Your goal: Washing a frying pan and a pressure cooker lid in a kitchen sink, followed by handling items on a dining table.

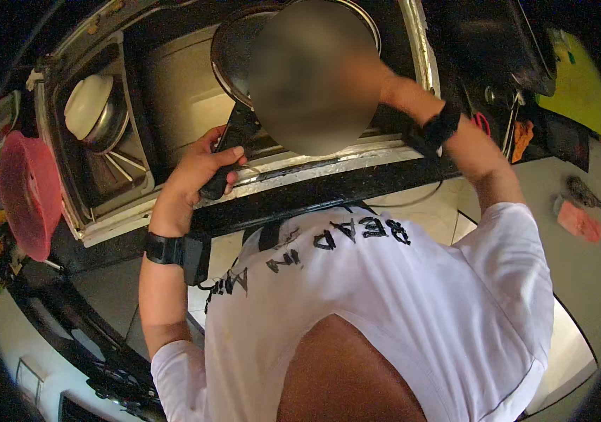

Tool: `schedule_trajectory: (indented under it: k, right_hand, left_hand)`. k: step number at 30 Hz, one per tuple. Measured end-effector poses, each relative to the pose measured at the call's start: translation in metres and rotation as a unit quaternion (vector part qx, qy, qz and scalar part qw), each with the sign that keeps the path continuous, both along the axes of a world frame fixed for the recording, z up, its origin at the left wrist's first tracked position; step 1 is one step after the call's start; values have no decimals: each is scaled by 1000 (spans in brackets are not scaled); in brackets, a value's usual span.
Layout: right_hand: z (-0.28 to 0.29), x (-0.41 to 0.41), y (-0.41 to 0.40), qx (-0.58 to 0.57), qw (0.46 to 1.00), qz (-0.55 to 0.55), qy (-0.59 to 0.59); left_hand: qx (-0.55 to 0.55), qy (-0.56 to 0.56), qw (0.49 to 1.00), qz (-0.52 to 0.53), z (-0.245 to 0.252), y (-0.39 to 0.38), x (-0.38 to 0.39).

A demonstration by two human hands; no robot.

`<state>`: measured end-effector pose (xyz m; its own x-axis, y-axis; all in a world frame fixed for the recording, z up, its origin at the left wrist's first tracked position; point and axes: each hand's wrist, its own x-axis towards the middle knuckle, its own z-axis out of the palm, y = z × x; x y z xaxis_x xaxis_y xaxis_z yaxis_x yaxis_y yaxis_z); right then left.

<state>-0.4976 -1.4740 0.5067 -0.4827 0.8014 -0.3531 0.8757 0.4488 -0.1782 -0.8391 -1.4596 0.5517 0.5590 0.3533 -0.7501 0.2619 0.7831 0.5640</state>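
Note:
My left hand (211, 163) is closed around the black handle of a frying pan (229, 60) with a dark inside and a shiny rim. The pan is held over an open sink basin (189, 87). A round blurred patch covers the pan's right part. My right hand (364, 76) reaches into that patch from the right, over the pan's side; its fingers and anything in them cannot be made out. Both wrists wear black bands with small devices.
In the left basin lie a white bowl (87, 105), a metal bowl (113, 126) and light sticks. A pink plastic basket (28, 195) stands left of the sink. An orange cloth-like item (522, 140) and a green surface (585, 89) are at the right.

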Motion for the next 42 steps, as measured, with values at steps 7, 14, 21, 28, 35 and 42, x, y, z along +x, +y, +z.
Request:
schedule_trajectory:
  k: [7,14,21,28,35,42]
  right_hand:
    - [-13,-65,6,-36,962,-38,269]
    - [-39,-55,24,149,959,-220,102]
    - [-11,-122,25,108,971,-114,180]
    - [-55,-60,112,151,969,-192,-44]
    - [-72,-7,88,209,954,-210,-53]
    - [-102,-25,127,230,947,-226,-13]
  left_hand:
    - [-16,-1,1000,3,-6,1,-1]
    - [-19,10,1000,11,3,1,2]
    - [-22,26,999,-5,5,-2,1]
    - [-3,40,999,-5,9,-1,10]
    - [-30,37,999,-16,9,1,3]
    - [-28,45,999,-8,15,0,6]
